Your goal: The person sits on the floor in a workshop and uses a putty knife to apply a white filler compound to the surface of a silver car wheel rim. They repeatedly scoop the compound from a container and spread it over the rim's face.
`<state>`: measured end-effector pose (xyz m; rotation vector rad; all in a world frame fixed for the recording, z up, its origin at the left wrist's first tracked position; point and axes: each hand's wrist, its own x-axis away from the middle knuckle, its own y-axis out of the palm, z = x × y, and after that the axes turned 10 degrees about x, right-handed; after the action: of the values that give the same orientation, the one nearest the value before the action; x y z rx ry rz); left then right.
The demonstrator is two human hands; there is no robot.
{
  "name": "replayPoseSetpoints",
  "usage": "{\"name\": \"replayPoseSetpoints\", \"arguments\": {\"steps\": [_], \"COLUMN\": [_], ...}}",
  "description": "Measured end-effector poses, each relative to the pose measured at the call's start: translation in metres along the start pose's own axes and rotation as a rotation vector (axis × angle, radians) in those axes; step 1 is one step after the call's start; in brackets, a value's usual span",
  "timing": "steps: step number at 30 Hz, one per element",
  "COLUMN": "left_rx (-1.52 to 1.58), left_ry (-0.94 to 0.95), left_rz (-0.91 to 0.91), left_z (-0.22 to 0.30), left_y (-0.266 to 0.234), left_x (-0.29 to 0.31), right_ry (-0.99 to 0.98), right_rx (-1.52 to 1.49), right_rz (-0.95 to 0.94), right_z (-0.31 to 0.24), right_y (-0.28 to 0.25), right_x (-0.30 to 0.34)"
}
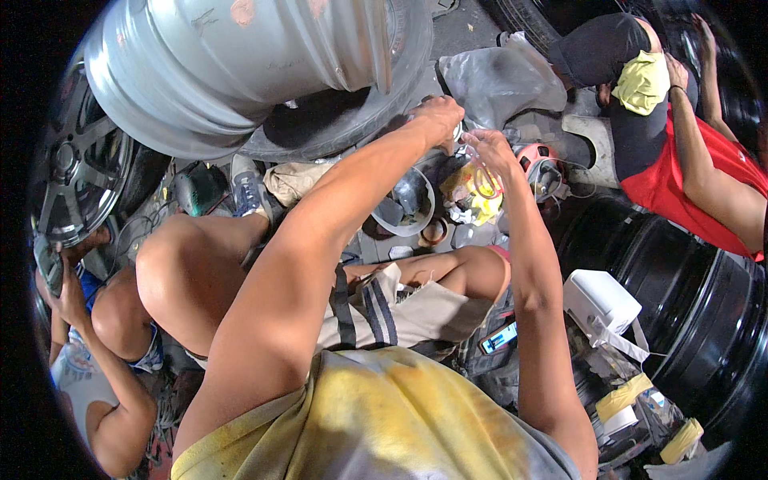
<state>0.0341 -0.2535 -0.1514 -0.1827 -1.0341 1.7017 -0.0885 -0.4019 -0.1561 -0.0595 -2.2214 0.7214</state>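
Note:
My left hand (438, 118) reaches out ahead, its fingers curled around a small whitish round-edged thing (458, 131), mostly hidden by the fingers. Close beside it on the right is my right hand (490, 150), fingers bent and pinched toward that same thing; what they grip is too small to tell. Below the hands stands a pale round tub (432, 210) with dark objects inside. Crumpled yellow and white packaging (478, 194) lies under my right hand. A brown tape roll (434, 233) rests next to the tub.
A large silver wheel rim (232, 68) and a tyre (408, 88) fill the upper left. A clear plastic bag (500, 80) lies beyond my hands. Black rims (680, 288), a white box (600, 300) and a lit phone (499, 339) are on the right. Co-workers sit on both sides.

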Motion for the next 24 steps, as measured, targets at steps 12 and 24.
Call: {"name": "replayPoseSetpoints", "arguments": {"steps": [12, 24], "left_rx": [0.138, 0.429], "left_ry": [-0.020, 0.034], "left_rz": [-0.055, -0.050], "left_z": [-0.011, -0.034], "left_y": [-0.003, -0.013], "left_x": [-0.001, -0.007], "right_ry": [-0.027, -0.038], "right_rx": [-0.593, -0.386], "right_rz": [0.207, 0.367], "right_z": [0.046, 0.044], "right_y": [0.020, -0.009], "right_x": [-0.009, -0.064]}}
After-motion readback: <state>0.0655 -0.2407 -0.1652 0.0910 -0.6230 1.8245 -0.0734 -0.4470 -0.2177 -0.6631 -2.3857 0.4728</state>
